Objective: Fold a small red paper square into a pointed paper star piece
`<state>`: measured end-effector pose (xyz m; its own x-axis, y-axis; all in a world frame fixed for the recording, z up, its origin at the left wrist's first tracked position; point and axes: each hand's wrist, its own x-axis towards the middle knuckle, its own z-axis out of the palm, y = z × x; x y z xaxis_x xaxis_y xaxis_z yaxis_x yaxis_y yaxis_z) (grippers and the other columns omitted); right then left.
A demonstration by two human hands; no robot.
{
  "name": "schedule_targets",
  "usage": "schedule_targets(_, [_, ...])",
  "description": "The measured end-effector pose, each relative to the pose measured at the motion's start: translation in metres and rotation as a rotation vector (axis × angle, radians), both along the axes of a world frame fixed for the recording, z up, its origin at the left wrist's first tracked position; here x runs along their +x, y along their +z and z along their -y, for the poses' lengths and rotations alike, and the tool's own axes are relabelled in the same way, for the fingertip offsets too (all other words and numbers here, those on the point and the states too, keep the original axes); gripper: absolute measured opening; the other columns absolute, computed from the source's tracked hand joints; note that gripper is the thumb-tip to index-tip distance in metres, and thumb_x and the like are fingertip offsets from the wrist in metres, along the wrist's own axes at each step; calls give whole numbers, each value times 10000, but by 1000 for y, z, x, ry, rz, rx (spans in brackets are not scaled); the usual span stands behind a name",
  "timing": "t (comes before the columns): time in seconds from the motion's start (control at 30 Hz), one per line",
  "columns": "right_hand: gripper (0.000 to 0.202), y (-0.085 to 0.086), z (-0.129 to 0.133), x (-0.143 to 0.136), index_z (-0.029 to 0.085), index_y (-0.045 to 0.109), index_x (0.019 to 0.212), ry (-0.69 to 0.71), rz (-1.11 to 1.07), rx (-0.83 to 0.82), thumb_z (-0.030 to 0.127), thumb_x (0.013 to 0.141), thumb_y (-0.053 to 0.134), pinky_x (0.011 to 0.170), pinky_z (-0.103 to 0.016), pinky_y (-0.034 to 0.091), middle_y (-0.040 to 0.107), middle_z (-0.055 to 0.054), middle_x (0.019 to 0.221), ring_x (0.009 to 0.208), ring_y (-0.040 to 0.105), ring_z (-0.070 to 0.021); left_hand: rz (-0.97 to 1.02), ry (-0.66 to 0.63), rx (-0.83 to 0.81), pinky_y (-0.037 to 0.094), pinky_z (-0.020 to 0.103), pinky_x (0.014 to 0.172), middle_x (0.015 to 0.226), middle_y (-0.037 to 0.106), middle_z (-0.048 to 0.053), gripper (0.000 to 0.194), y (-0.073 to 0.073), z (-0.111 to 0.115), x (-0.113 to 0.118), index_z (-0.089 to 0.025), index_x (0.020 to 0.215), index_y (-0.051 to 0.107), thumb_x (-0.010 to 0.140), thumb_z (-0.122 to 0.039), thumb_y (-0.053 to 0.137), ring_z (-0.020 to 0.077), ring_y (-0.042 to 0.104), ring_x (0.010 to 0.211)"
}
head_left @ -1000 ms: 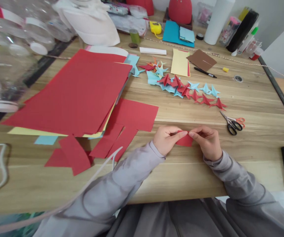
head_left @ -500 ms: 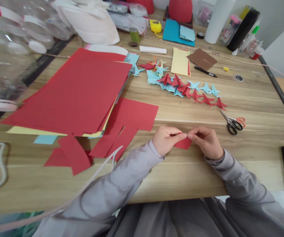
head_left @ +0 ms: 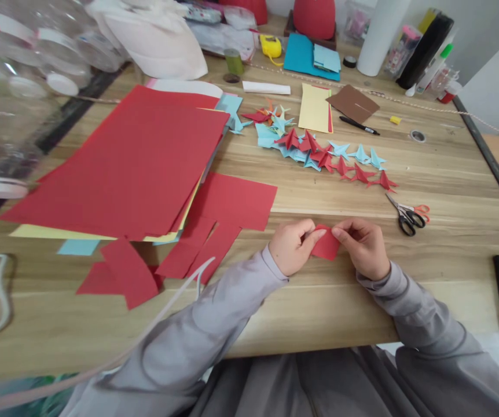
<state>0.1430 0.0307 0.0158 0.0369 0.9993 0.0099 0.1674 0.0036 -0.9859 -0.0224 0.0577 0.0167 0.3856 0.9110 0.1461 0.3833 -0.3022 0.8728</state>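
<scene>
We hold a small red paper piece (head_left: 326,244) between both hands, just above the tabletop (head_left: 319,313) near its front edge. Our left hand (head_left: 292,247) pinches the piece's left side, fingers closed on it, and our right hand (head_left: 362,248) pinches the right side with thumb and forefinger, so both are clamped on the paper. The piece looks partly folded, with a point at the top, though the exact folds are too small to read.

To fold well here, we judge it best to line up the edges first, then press the crease from the middle outward with a fingertip while the other hand keeps the paper from sliding. Resting it flat on the wood would probably give a sharper crease than working in the air.

Near us lie the scissors (head_left: 407,215) to the right, cut red strips (head_left: 206,246) to the left beside a stack of large red sheets (head_left: 128,162), and a row of finished red and blue folded shapes (head_left: 327,155) farther back.
</scene>
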Motion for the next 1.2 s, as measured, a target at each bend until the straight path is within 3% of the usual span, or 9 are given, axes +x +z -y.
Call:
schedule_targets(0.13, [251,0,-1,1,163,647,676,-3,-19,-6,405,727,689,520,-240,443,638,-14,612,549,533,-112,-52,-71,-108,302,222,469,396,412,-52,427,0,-1,-3,-190,491,383,869,-379,447,85,397,411])
schedule_targets(0.33, [262,1,-3,1,168,633,657,-20,-73,-23,415,705,706,505,-239,435,621,-4,586,527,517,-106,108,-99,-277,371,203,456,478,522,-33,381,-1,2,-1,-182,557,451,864,-409,453,104,553,456])
schedule_targets(0.47, [274,2,-3,1,171,629,653,-34,-87,-47,429,693,711,481,-238,421,602,4,562,492,487,-98,62,-102,-249,399,211,490,426,535,-25,401,0,3,0,-179,550,485,883,-397,438,94,520,418])
schedule_targets(0.67, [294,0,-4,0,163,632,649,-50,-90,-84,444,678,716,441,-221,366,562,15,527,460,437,-81,25,-35,-239,327,203,390,319,440,-47,491,-2,4,0,-186,477,446,865,-488,461,81,434,312])
schedule_targets(0.87, [273,-5,-4,1,160,628,654,-53,-191,-138,412,678,729,433,-211,351,537,31,496,435,433,-72,193,-36,-366,415,211,426,325,458,-17,555,-5,3,1,-179,413,427,846,-522,484,86,482,337])
schedule_targets(1.07, [260,-7,-4,-1,165,623,648,-104,-187,-98,403,694,717,440,-211,355,522,40,480,439,433,-74,454,-28,-453,506,229,471,579,592,-18,338,-6,2,5,-162,755,547,812,-494,546,119,599,502])
schedule_targets(1.2, [272,-5,-2,-3,167,625,654,-97,-152,-93,422,691,714,453,-218,377,557,26,514,458,455,-80,413,-18,-386,461,209,445,559,550,-34,281,-4,3,5,-171,756,549,839,-437,505,103,553,478])
